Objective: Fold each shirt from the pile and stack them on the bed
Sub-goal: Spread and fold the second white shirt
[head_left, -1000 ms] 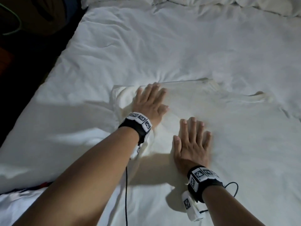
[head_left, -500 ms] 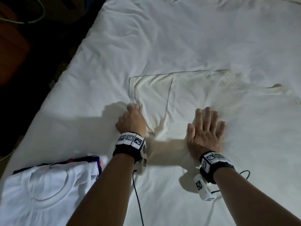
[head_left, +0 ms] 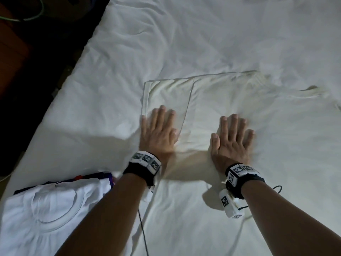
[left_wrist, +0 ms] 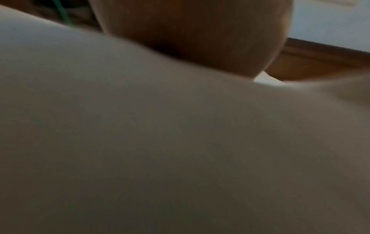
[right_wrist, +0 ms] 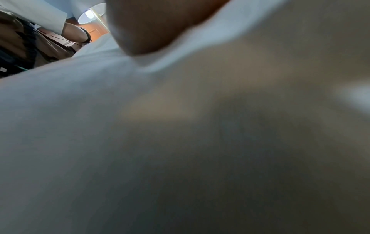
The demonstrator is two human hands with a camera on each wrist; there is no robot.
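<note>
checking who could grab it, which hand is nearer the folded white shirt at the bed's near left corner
Left. The left hand lies flat on the cream shirt, just up and right of the folded white shirt. The right hand presses the same cream shirt farther right.

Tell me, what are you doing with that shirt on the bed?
A person is folding a cream shirt spread out on the white bed. The left hand lies flat on the sleeve part already folded in, and the right hand presses flat on the middle of the shirt. A folded white shirt sits near the bed's edge on top of something dark.
</note>
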